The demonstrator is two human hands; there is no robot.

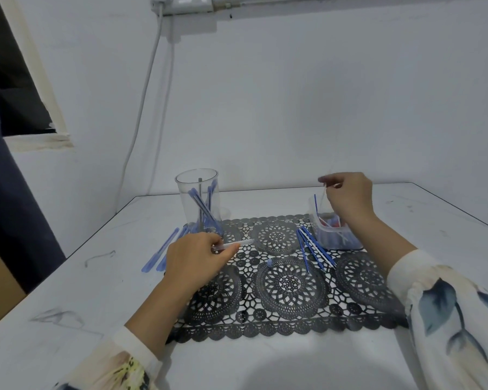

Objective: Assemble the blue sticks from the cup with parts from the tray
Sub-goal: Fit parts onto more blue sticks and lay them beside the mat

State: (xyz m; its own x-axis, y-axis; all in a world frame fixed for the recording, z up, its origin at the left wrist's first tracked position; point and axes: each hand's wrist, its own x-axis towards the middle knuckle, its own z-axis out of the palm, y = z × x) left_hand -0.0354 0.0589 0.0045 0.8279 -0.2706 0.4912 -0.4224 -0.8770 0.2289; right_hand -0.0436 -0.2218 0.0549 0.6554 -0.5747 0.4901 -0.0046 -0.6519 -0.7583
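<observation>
Nearest the camera, two cream patterned fabric sleeves (pixel 445 305) framed a white surface (pixel 265 367) with a black lace-pattern mat (pixel 288 285) on it. At the mat's left edge the left hand (pixel 193 258) pinched one end of a clear, slim plastic tube (pixel 234 245) between thumb and fingers, with the tube's free end pointing right, low over the mat. A small pale blue cap (pixel 270 262) lay alone on the mat just right of that hand. A few thin blue-and-white rods (pixel 313 249) lay fanned beside the tray, and several blue plastic sticks (pixel 164 250) lay on the surface behind the left hand.

Further back on the right stood the clear plastic tray (pixel 347 244) of red and blue parts. The right hand (pixel 347 195) was raised above it, its fingertips nipping the top of a thin pale filament (pixel 323 197) that hung down toward the tray. Farthest back on the left stood the tall clear plastic cup (pixel 197 198), with more blue sticks leaning inside.

The step looked like feeding the filament into the tube. To do it well, the tube's open end should be tilted toward the right hand and held steady. The filament should be gripped nearer its lower tip so it does not bend, then lined up with the tube before it is pushed in.
</observation>
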